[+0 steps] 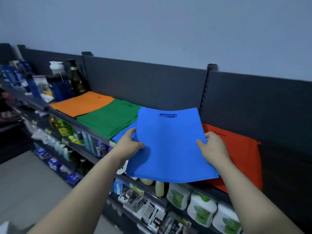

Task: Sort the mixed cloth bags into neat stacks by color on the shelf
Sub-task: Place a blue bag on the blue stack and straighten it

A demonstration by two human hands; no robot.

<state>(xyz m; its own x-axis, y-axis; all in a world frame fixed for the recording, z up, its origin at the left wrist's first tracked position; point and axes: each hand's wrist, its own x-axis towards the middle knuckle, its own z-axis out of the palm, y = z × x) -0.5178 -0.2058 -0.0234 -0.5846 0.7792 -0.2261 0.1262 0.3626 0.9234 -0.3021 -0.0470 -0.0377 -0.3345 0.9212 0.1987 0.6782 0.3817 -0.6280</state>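
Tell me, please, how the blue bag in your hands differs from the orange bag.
The blue bag is held up at its side edges by the left hand and right hand; the orange bag lies flat on the shelf. The blue bag shows an open handle slot; the orange bag shows only a small dark spot. Both are plain cloth.

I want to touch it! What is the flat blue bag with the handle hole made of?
The flat blue bag looks like thin, matte non-woven cloth: it sags softly between the left hand and right hand, without shine.
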